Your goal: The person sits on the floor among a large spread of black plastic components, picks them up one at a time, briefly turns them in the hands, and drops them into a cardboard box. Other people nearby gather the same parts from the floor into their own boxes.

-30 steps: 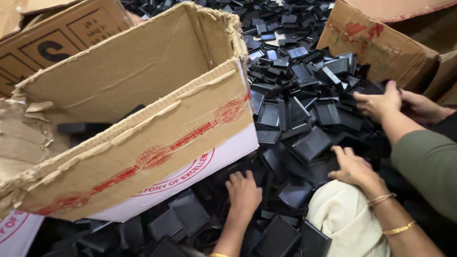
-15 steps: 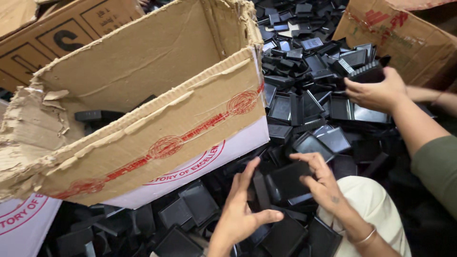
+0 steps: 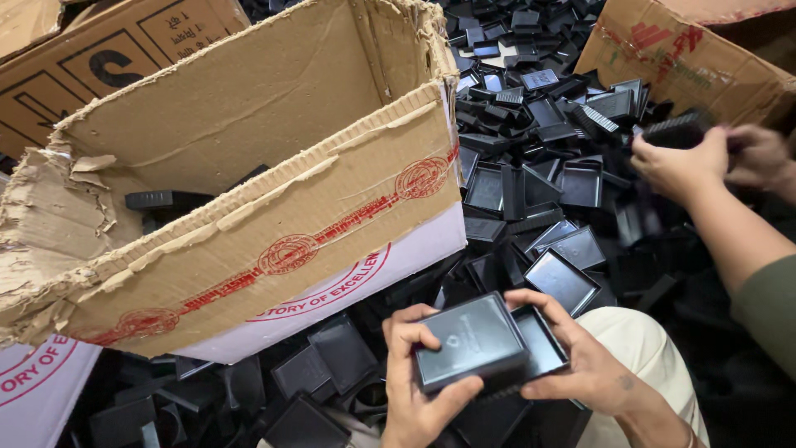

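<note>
Black plastic trays (image 3: 572, 178) and lids lie heaped across the whole floor, with a torn open cardboard box (image 3: 249, 207) at ten o'clock and another carton (image 3: 688, 58) at one o'clock. At six o'clock, the left hand (image 3: 419, 386) and right hand (image 3: 584, 365) both clasp a black box lid (image 3: 468, 340) set over a shallow black tray (image 3: 543, 340), fingers wrapped round its edges. A co-worker's hands (image 3: 705, 158) at two o'clock hold a dark ribbed piece (image 3: 672, 129).

The small box lid (image 3: 469, 342) held in both hands is dark grey-black with a faint pale emblem on top. The heap of trays (image 3: 547, 166) around it is glossy black. The big carton (image 3: 274, 207) is plain brown cardboard, with red round stamps along a tape strip and a white lower band carrying red lettering.
</note>
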